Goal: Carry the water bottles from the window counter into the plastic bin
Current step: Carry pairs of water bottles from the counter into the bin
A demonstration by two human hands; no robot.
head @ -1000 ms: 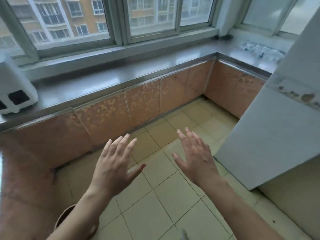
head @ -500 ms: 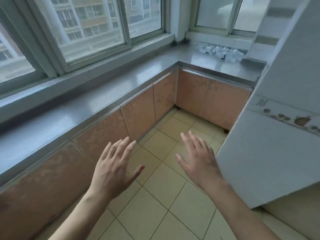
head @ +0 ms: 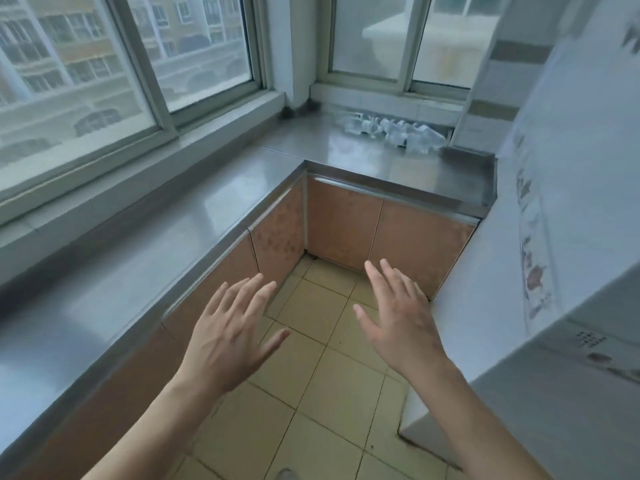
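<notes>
Several clear plastic water bottles [head: 391, 129] lie in a heap on the steel window counter [head: 398, 168], at its far end under the right window. My left hand [head: 230, 332] and my right hand [head: 398, 317] are both held out over the tiled floor, fingers straight and spread, holding nothing. Both hands are well short of the bottles. No plastic bin is in view.
The steel counter runs along the left under the windows and turns at the corner, with pinkish cabinet doors [head: 388, 233] below. A tall white appliance [head: 561, 244] stands close on the right. The tiled floor [head: 311, 375] forms a narrow passage between them.
The view has swung right and moved towards the corner; the bottles now appear larger and nearer. The white box on the left counter has left the view. Both hands stay spread and hold nothing.
</notes>
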